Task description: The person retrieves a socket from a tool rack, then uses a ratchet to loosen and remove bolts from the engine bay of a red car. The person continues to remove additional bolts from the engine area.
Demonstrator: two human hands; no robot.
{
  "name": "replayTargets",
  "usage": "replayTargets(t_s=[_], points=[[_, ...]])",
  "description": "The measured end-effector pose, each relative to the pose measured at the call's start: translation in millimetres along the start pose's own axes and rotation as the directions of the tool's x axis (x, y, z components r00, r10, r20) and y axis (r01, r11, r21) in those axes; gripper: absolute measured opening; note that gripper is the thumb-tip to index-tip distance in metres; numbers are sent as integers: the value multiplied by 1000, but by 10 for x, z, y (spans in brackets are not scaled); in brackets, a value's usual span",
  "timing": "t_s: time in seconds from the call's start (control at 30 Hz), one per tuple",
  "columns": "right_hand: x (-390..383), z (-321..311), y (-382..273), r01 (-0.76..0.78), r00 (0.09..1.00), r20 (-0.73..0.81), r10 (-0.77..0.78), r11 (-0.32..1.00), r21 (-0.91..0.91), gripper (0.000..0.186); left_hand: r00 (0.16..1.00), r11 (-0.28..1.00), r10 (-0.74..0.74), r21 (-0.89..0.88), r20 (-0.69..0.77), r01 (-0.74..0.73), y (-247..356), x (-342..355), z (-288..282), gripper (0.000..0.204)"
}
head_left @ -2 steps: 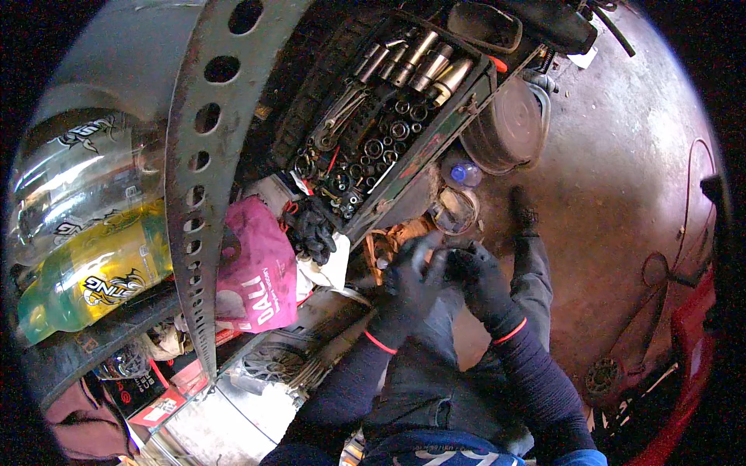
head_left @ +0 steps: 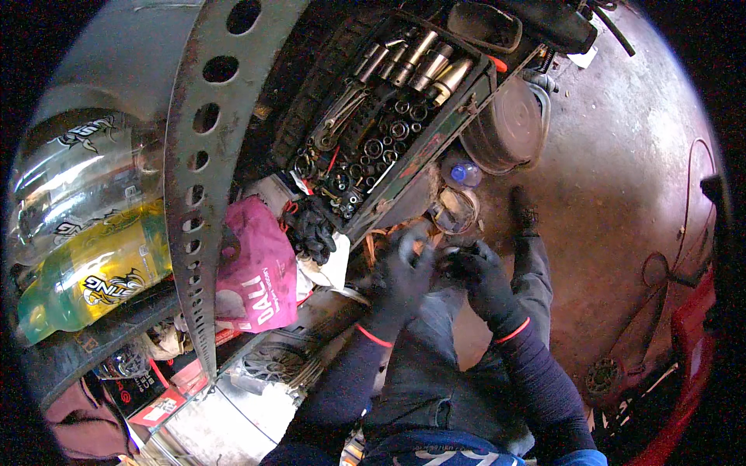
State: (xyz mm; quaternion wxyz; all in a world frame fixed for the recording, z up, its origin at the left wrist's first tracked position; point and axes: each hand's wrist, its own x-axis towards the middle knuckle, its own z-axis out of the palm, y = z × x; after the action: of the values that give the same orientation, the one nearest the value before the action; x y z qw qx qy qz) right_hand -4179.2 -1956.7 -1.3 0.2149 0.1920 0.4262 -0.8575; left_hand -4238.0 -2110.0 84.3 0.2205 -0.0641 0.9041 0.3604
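Observation:
Both my hands wear dark gloves with red cuff edges and are raised above my lap. My left hand (head_left: 400, 276) is a little apart from the right, in front of an orange-brown strap-like thing (head_left: 370, 248). Its fingers curve upward but are smeared by motion, so whether they pinch anything does not show. My right hand (head_left: 483, 283) is closed, thumb and fingers drawn together round something small and dark that I cannot make out. Just beyond the hands, a small round tub (head_left: 466, 220) stands on the floor beside a clear bottle with a blue end (head_left: 466, 174).
An open metal toolbox (head_left: 435, 159) holding sockets, rings and wrenches (head_left: 342, 116) lies ahead to the left. A perforated metal upright (head_left: 180, 147) rises at the left, near plastic bottles (head_left: 101, 283), a pink bag (head_left: 260, 272) and black gloves (head_left: 311, 229). A brown bucket (head_left: 509, 128) stands beyond.
My left hand has moved slightly left, away from the right hand, widening the gap between them. The right hand stays almost in place, still closed.

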Motion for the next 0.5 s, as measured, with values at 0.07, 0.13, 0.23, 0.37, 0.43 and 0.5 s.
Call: replayTargets(t_s=[0.07, 0.13, 0.23, 0.37, 0.43, 0.5], points=[[-37, -106, -47, -191, 979, -21, 200, 958, 213, 24, 973, 976, -218, -19, -72, 217, -69, 251, -254, 25], [-118, -242, -44, -280, 953, -27, 303, 908, 310, 25, 982, 995, -95, -47, -165, 88, -147, 578, -484, 32], [-300, -464, 89, -262, 958, -39, 283, 925, 277, 23, 994, 872, 90, 487, -59, -50, -261, 971, -830, 34], [-466, -729, 412, -444, 875, -47, 481, 837, 319, 22, 964, 935, 247, 284, -101, -210, -427, 1604, -670, 36], [-576, -839, 548, -520, 792, -105, 601, 755, 400, 21, 892, 820, 447, 427, -63, -380, -518, 1817, -608, 37], [-629, -972, 650, -489, 834, -82, 546, 799, 351, 21, 884, 747, 467, 536, -2, -394, -582, 1929, -575, 37]])
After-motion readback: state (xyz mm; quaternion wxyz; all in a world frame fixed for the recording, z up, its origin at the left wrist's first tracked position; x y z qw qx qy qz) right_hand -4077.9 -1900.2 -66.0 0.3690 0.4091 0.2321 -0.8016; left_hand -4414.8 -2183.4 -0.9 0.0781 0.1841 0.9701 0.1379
